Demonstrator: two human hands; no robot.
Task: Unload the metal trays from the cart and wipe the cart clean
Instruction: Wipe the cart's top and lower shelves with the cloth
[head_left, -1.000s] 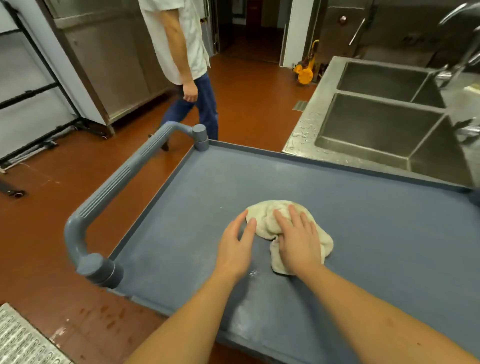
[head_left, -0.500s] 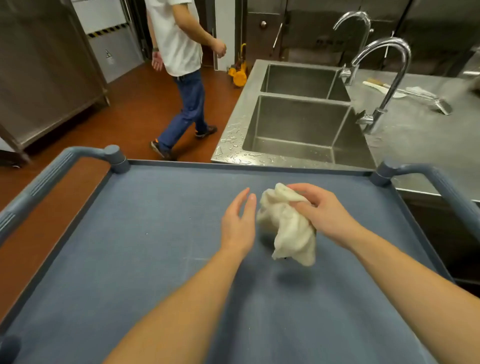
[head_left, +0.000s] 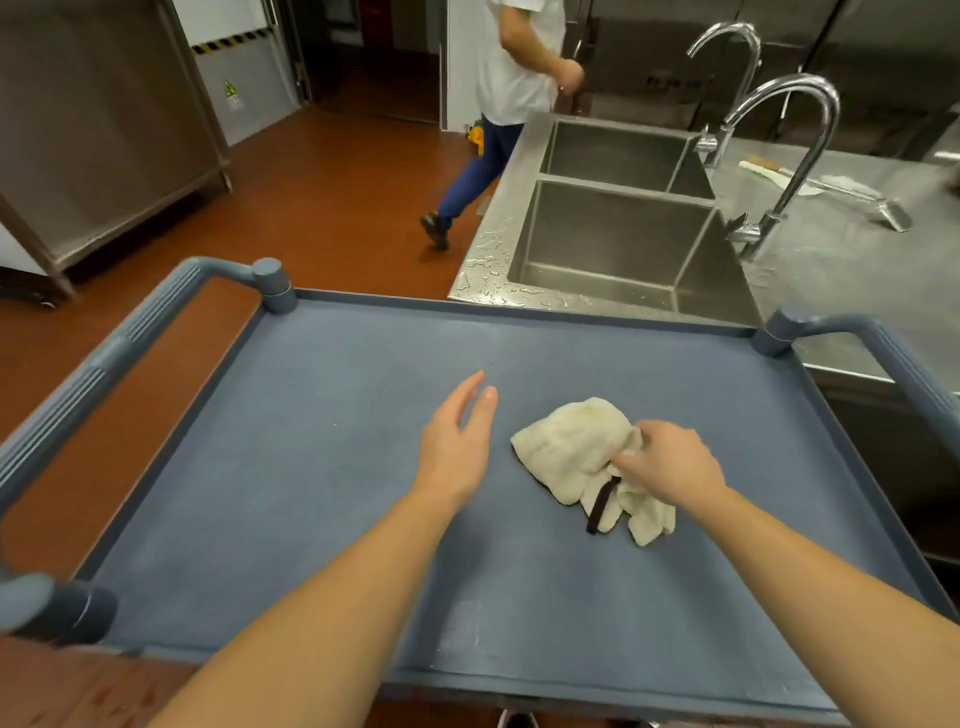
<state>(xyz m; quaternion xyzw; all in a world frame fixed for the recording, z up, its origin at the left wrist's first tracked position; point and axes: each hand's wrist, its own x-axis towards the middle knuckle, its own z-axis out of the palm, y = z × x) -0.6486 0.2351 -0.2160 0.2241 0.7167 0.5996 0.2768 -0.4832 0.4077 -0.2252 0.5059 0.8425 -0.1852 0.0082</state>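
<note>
The grey-blue cart fills the lower view, its top shelf bare of trays. A crumpled cream cloth with a dark strap lies on the shelf right of centre. My right hand presses on the cloth's right side, fingers gripping its folds. My left hand hovers just left of the cloth, palm down, fingers extended and holding nothing. No metal trays are in view.
A steel double sink with two tall taps stands just beyond the cart's far edge. A person in a white shirt walks away by the sink's left end. Steel cabinets line the far left. Cart handles flank both sides.
My right hand has lowered the lifted cloth back onto the shelf, further right. My left hand has drifted away from it. The other person has stepped further toward the sink's far end.
</note>
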